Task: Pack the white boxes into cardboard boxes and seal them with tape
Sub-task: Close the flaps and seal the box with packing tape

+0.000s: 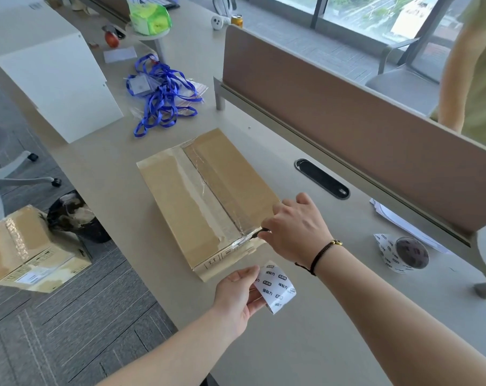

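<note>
Cardboard box (208, 196) is sitting flaps-down in the middle of the desk (306, 330), clear tape already running along the centre seam and over the near edge, so this one looks basically sealed. Right hand (297, 229) is curled at the near end of that seam, pinching something small and dark against the tape, maybe a cutter or scissors, can't really tell. Left hand (236, 296) is just in front of the box holding a white printed piece of tape backing (276, 288) between thumb and fingers. Tape roll (406, 253) lies on its side off to the right, well apart from the box. Another taped box (33, 249) is down on the floor to the left, so I'd guess at least two are done. No loose white boxes that I can pick out, so can't say how many are left to pack
</note>
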